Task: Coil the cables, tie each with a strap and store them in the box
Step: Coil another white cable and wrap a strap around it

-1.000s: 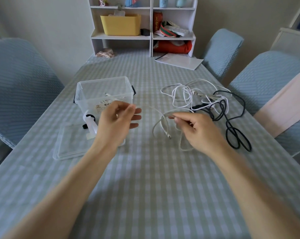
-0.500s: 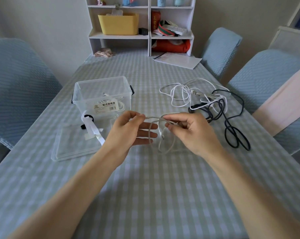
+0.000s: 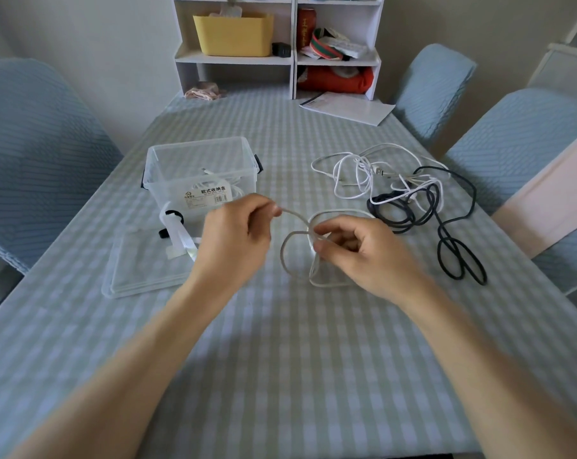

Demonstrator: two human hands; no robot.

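Your right hand (image 3: 363,253) pinches the white cable (image 3: 288,260) loops at frame centre; your left hand (image 3: 237,236) pinches its free run, which stretches leftward toward it.

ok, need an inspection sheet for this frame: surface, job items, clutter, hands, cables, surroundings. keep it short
Surface: table under a pale checked cloth.
Job's things: clear box, open, with a white cable already inside; its lid lies flat in front of it; straps lie at the lid's far edge.
Clutter: papers at the far end, a pink bundle beside the shelf.
Grippers: left hand pinches the white cable; right hand holds its loops.
Cables: tangled white cables and a black cable, loose on the right.
Surroundings: white shelf unit with a yellow bin; blue-covered chairs on both sides.
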